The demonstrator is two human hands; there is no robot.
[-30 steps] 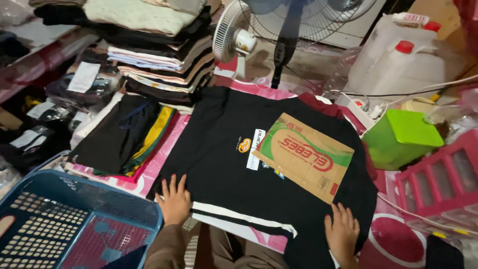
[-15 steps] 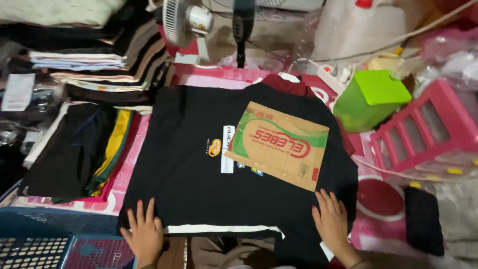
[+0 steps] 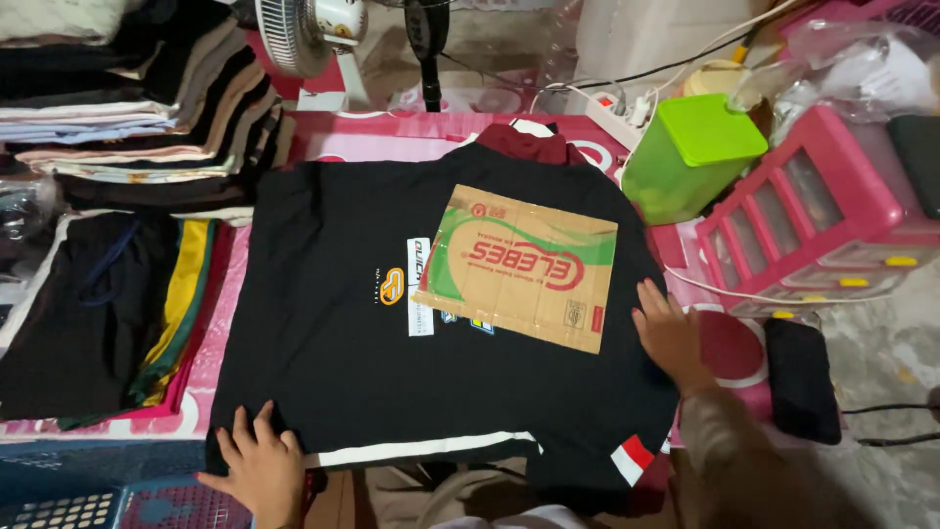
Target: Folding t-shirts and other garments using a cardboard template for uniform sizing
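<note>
A black shirt (image 3: 343,343) with a dark red collar and a white hem stripe lies spread flat on a pink patterned mat. A rectangle of brown cardboard (image 3: 519,264) with red and green print rests on its chest, towards the right. My left hand (image 3: 257,468) lies flat, fingers apart, on the shirt's lower left corner. My right hand (image 3: 670,331) presses flat on the shirt's right side, just beside the cardboard's lower right corner. Neither hand holds anything.
A stack of folded clothes (image 3: 127,108) stands at the back left, with dark folded garments (image 3: 108,313) below it. A fan (image 3: 323,29), a green box (image 3: 690,152), a pink plastic basket (image 3: 813,216) and a power strip are behind and right. A blue basket (image 3: 88,495) is at lower left.
My right hand slid up from the shirt's lower right edge to its right side beside the cardboard. My left hand stayed at the lower left corner. The view shifted.
</note>
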